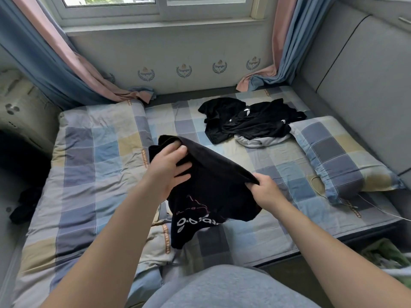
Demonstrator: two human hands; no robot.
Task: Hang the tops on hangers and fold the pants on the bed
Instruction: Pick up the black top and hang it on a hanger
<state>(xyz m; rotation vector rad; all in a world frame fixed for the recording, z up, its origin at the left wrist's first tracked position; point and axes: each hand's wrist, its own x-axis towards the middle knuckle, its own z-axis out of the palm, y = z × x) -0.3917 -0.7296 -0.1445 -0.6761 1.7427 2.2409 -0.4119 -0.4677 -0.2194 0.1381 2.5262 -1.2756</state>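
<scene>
Asker: Edges first. Where does the bed (273, 167) stop?

Watcher: Its far edge meets the wall under the window (164, 10) at the top of the frame. A grey padded headboard (355, 70) runs along the right side. The near edge cuts across the lower right, with something green (389, 256) bunched below it. The left side is covered by a folded checked quilt (95, 156) that fills the left half of the frame.

Asker: And open room?

Watcher: Bare checked sheet in the middle, from below the hands up to a pile of black clothes (244, 121) at upper centre. A grey garment (260, 141) pokes out from under the pile's near side. A pillow (342, 156) lies at the right, just beside the pile, with a thin cable (315, 181) looping over the sheet near it. Curtains (55, 70) trail down at both far corners. A dark garment (26, 203) lies beyond the quilt at the left edge of the frame.

Asker: The top?

Watcher: A black top (213, 181) with white and pink print hangs mid-frame, held up over the sheet. Its lower end droops over the quilt's near corner; I cannot tell whether it touches.

Asker: Hands?

Watcher: The left hand (169, 167) grips the fabric's upper left, fingers curled under the edge, thumb on top. The right hand (264, 190), lower and further right, pinches the same edge, bunched between thumb and fingers. That edge runs in a slanting line between them.
</scene>
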